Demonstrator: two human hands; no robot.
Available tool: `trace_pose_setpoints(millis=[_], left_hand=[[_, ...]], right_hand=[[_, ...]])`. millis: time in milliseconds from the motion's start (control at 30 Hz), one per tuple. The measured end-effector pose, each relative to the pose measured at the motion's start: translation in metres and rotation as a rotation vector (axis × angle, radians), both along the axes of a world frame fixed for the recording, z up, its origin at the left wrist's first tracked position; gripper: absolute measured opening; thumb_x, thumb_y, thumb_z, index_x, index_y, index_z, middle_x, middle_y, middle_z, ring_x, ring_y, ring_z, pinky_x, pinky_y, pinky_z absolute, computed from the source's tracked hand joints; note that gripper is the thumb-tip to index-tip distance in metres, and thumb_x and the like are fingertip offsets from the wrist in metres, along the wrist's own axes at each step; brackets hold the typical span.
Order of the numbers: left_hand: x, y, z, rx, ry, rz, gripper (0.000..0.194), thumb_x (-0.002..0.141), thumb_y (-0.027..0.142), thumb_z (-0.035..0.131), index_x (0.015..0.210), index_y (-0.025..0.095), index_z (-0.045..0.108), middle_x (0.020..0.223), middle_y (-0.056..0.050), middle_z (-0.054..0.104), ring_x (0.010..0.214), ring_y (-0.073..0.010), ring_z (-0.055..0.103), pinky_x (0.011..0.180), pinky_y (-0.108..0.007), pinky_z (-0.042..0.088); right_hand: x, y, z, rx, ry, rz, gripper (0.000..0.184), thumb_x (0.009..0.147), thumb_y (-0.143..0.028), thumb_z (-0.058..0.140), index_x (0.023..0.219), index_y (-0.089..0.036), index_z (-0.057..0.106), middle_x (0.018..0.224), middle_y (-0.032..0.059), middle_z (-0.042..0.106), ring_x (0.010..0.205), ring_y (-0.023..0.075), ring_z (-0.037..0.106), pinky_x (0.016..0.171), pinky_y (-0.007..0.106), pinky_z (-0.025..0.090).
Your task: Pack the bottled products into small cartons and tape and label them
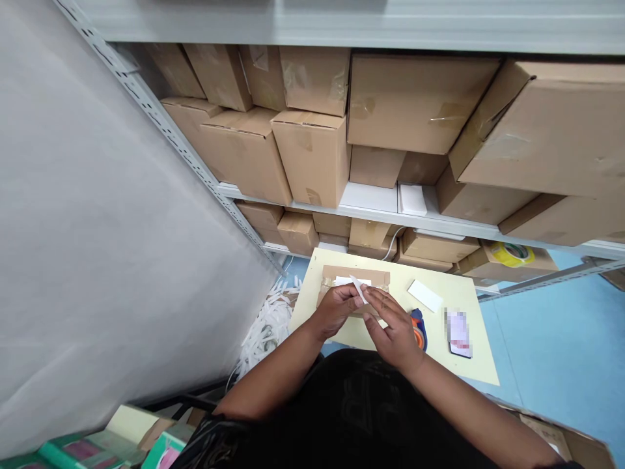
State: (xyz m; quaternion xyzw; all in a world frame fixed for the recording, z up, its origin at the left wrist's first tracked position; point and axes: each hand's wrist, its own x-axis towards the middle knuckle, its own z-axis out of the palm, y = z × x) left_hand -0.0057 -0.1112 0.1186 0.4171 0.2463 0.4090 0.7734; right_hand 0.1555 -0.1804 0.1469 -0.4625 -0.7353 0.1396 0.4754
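Note:
A small white folded slip of paper (pixel 359 288) is held up between my two hands over the table. My left hand (pixel 336 311) pinches its lower end between thumb and fingers. From the other side my right hand (pixel 392 324) presses its fingertips on the slip, its thumb lower down. Beneath them lies an open shallow cardboard box (pixel 383 276) with white content inside, partly hidden by the hands. A blue and orange tape dispenser (pixel 418 331) sits just right of my right hand.
The cream table (pixel 481 365) also carries a white flat pack (pixel 424 296) and a phone (pixel 459 333). Shelves ahead hold several cardboard boxes (pixel 312 153) and a yellow tape roll (pixel 512 254). White paper strips (pixel 267 329) pile up on the floor at left, beside a grey wall (pixel 122 228).

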Motion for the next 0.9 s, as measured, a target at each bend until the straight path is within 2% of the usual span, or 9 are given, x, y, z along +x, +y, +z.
trace_pose_setpoints(millis=[133,300,467,667,800,900], left_hand=[[-0.002,-0.001,0.000,0.010,0.036,0.013,0.037,0.075,0.048,0.090,0.085,0.015,0.075,0.092,-0.006,0.073,0.099,-0.0228,0.066,0.101,-0.040,0.045],[-0.002,-0.001,0.000,-0.009,0.033,0.041,0.033,0.074,0.043,0.091,0.080,0.015,0.073,0.088,-0.004,0.071,0.091,-0.0195,0.064,0.096,-0.037,0.045],[0.001,-0.002,0.001,-0.046,0.039,0.083,0.031,0.075,0.042,0.089,0.079,0.015,0.073,0.088,-0.005,0.071,0.093,-0.0205,0.064,0.097,-0.037,0.045],[0.004,0.000,0.001,-0.054,0.084,0.130,0.029,0.077,0.040,0.088,0.076,0.015,0.072,0.082,-0.002,0.066,0.086,-0.0169,0.060,0.092,-0.033,0.045],[0.004,0.001,0.003,0.007,0.120,0.142,0.031,0.079,0.042,0.086,0.076,0.016,0.070,0.083,-0.002,0.062,0.088,-0.0173,0.058,0.092,-0.032,0.045],[0.003,0.002,0.005,0.109,0.188,0.137,0.030,0.082,0.043,0.082,0.074,0.017,0.068,0.083,-0.002,0.060,0.086,-0.0170,0.056,0.086,-0.031,0.046]], right_hand=[[-0.001,0.000,-0.002,0.001,-0.010,-0.003,0.063,0.098,-0.016,0.059,0.157,-0.034,0.049,0.145,0.0084,0.066,0.133,0.0292,0.064,0.112,0.057,0.054],[-0.001,0.001,-0.004,0.003,-0.015,-0.003,0.063,0.098,-0.016,0.060,0.157,-0.034,0.049,0.145,0.0080,0.066,0.133,0.0293,0.064,0.112,0.057,0.054],[-0.001,0.004,-0.013,0.003,-0.038,-0.013,0.066,0.098,-0.016,0.060,0.160,-0.035,0.045,0.148,0.0077,0.064,0.134,0.0299,0.064,0.112,0.058,0.054],[-0.001,0.007,-0.022,0.012,-0.080,-0.049,0.070,0.098,-0.015,0.059,0.162,-0.034,0.040,0.150,0.0088,0.062,0.136,0.0297,0.062,0.113,0.059,0.053],[0.000,0.007,-0.019,-0.060,-0.011,-0.037,0.060,0.099,-0.019,0.059,0.157,-0.033,0.050,0.148,0.0086,0.064,0.136,0.0288,0.062,0.113,0.057,0.053],[0.001,0.010,-0.017,-0.193,0.142,-0.053,0.041,0.099,-0.027,0.063,0.140,-0.030,0.067,0.140,0.0096,0.070,0.131,0.0280,0.065,0.111,0.053,0.055]])
